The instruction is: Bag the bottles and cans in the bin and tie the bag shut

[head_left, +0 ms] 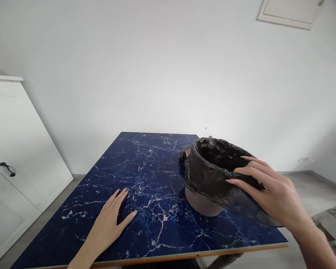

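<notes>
My right hand (271, 186) is closed on the near right rim of a small grey waste bin (203, 203) lined with a black bin bag (207, 175). The bag is folded over the rim, and a loose part hangs out below my fingers on the right. The bin leans a little; whether its base fully rests on the table cannot be made out. My left hand (109, 220) lies on the table, fingers stretched and thumb apart, holding nothing. Behind the bin, a dark item with a reddish part (185, 154) is mostly hidden.
The blue marble-patterned table (145, 168) reaches toward a white wall (156, 74). A white cabinet (19, 142) with a black handle stands at the left. Something patterned, perhaps fabric (334, 228), lies low at the right. A dark object shows under the table's front edge.
</notes>
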### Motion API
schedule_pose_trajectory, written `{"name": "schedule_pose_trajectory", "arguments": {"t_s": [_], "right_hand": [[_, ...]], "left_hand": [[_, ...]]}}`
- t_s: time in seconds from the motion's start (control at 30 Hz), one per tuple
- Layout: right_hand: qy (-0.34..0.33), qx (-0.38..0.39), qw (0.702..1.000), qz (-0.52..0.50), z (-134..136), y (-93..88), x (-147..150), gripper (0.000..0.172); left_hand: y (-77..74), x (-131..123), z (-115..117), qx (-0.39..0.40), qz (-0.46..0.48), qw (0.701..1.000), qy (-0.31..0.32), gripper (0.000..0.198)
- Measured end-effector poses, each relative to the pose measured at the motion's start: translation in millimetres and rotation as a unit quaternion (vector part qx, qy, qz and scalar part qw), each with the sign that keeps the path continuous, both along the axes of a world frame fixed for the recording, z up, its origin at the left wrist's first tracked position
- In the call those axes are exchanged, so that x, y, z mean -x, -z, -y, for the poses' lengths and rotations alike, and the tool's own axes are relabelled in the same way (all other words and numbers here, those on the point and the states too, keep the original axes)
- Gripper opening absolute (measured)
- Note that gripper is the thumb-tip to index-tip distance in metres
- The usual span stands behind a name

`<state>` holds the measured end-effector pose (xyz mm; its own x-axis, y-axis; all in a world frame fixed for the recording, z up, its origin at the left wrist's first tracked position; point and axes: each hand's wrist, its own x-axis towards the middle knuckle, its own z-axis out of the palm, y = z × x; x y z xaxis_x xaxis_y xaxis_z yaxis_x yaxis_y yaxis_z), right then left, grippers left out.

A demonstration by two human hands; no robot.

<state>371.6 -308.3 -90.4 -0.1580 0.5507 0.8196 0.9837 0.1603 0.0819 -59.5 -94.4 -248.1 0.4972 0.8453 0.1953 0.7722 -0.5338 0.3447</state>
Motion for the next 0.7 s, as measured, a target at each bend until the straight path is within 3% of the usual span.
{"name": "schedule_pose_trajectory", "arguments": {"t_s": [0.17,0.3,0.4,0.5,0.6,0.7], "right_hand": [[0.114,-0.027,0.993,-0.012,17,12.9,-36,0.024],[0.165,-0.030,0.986,-0.027,19,12.2,-29,0.033],[0.146,-0.085,0.983,-0.074,19,12.2,0,0.031],[0.082,-0.165,0.977,-0.110,22,22.6,33,0.036],[0.018,-0.189,0.974,-0.125,26,48.2,55,0.039],[0.019,-0.200,0.962,-0.185,24,84.4,64,0.030]], "left_hand": [[1.8,0,0,-0.009,-0.002,1.000,-0.003,0.080],[3.6,0,0,-0.019,-0.004,1.000,0.004,0.077],[4.1,-1,-1,-0.021,-0.008,1.000,0.006,0.077],[4.4,-2,-1,-0.021,-0.007,1.000,0.008,0.076],[4.4,-2,-2,-0.026,-0.003,1.000,0.009,0.074],[3.7,-2,-2,-0.030,-0.001,0.999,0.012,0.073]]}}
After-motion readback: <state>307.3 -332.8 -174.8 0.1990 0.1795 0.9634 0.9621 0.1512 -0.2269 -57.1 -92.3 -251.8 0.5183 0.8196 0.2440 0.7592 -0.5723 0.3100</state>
